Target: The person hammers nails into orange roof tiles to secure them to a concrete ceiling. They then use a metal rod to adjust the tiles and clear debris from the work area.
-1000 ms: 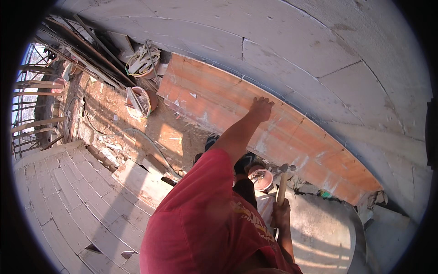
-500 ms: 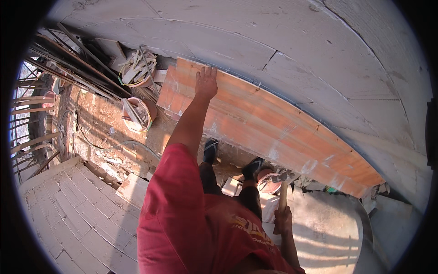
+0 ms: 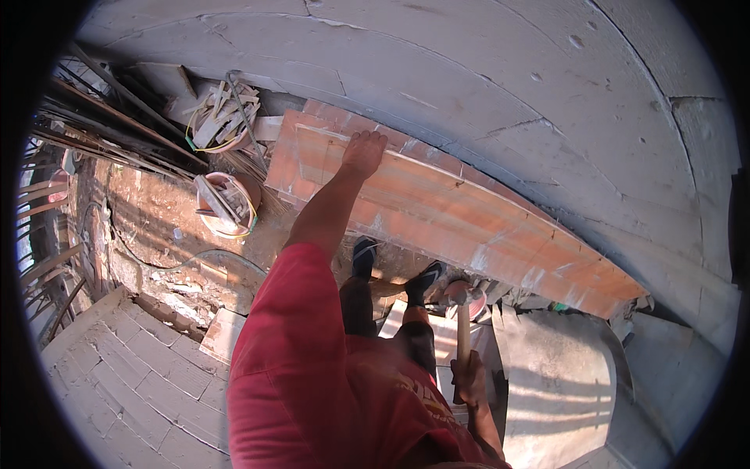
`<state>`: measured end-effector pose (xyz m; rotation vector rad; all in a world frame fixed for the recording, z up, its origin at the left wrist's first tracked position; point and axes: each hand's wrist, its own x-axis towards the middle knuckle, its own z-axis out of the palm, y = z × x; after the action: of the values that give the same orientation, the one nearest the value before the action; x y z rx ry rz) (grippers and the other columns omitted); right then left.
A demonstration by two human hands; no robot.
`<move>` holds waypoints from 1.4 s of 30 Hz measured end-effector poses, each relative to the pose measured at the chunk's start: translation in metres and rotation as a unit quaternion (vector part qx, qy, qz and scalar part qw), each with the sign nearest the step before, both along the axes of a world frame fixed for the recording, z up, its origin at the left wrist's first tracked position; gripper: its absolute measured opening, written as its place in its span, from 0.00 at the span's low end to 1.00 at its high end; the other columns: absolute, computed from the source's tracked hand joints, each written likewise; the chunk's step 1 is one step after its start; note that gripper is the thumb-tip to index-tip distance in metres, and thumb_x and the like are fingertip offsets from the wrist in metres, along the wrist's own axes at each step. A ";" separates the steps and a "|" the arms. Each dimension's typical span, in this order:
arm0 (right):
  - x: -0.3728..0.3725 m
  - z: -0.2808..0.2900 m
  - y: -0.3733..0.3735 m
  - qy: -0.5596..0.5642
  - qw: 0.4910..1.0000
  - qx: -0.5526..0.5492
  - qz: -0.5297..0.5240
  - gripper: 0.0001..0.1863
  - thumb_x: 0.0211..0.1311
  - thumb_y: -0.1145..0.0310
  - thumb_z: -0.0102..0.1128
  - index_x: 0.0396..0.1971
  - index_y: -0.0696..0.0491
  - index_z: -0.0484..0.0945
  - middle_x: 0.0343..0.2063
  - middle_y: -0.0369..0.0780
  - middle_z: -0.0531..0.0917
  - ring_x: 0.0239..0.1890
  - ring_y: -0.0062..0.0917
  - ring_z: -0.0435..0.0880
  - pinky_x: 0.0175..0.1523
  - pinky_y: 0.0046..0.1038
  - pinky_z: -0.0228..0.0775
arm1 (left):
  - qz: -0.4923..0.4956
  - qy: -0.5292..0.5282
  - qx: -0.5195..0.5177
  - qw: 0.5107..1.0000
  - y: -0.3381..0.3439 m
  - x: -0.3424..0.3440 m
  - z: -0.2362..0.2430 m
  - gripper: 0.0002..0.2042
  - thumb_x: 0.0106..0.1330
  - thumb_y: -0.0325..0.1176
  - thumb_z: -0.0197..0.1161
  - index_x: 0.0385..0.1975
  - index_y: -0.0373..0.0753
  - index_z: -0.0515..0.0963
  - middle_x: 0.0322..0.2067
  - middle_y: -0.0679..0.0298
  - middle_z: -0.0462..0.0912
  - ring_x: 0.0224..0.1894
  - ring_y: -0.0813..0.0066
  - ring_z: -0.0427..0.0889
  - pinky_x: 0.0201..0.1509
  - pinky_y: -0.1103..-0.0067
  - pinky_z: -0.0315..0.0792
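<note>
Arm [image 3: 319,213] outstretched, left hand [image 3: 362,156] hooks fingers [image 3: 367,137] over a board [image 3: 469,205]; right hand [image 3: 470,380] (lower) clasps a hammer [image 3: 463,332].

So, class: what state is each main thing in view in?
Left hand, curled over front panel's top edge
Right hand, closed around hammer's handle
Hammer, held head up
Front panel, overlapping another panel
Bucket behind hammer, partly hidden, contents unclear
Hose, lying curved on ground
</note>
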<state>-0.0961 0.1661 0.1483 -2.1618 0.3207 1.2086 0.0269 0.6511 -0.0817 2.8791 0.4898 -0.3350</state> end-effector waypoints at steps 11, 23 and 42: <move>0.060 0.018 0.087 -0.061 0.975 -0.010 0.212 0.25 0.59 0.68 0.60 0.55 0.59 0.66 0.21 0.39 0.76 0.18 0.21 0.73 0.24 0.28 0.68 | 0.013 -0.094 -0.055 0.994 -0.048 -0.131 0.021 0.12 0.52 0.33 0.63 0.38 0.43 0.76 0.37 0.63 0.77 0.47 0.65 0.73 0.54 0.68 0.63; 0.129 0.036 0.189 -0.162 0.967 0.119 0.154 0.37 0.64 0.73 0.53 0.71 0.49 0.49 0.27 0.36 0.73 0.25 0.18 0.69 0.30 0.21 0.65 | 0.025 -0.005 0.006 1.000 -0.069 -0.140 0.033 0.06 0.52 0.34 0.62 0.30 0.47 0.80 0.33 0.66 0.81 0.43 0.70 0.79 0.48 0.69 0.65; 0.094 0.019 0.231 -0.156 0.962 0.081 0.209 0.38 0.64 0.72 0.53 0.71 0.50 0.45 0.47 0.52 0.79 0.39 0.38 0.82 0.47 0.33 0.72 | 0.052 -0.099 -0.032 0.993 -0.083 -0.179 0.014 0.04 0.50 0.31 0.59 0.26 0.45 0.77 0.29 0.67 0.77 0.39 0.69 0.76 0.46 0.70 0.64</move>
<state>-0.0025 0.3973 0.1673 -2.2923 -0.3762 1.0376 -0.1518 0.5679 -0.0673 2.7721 0.5783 -0.0452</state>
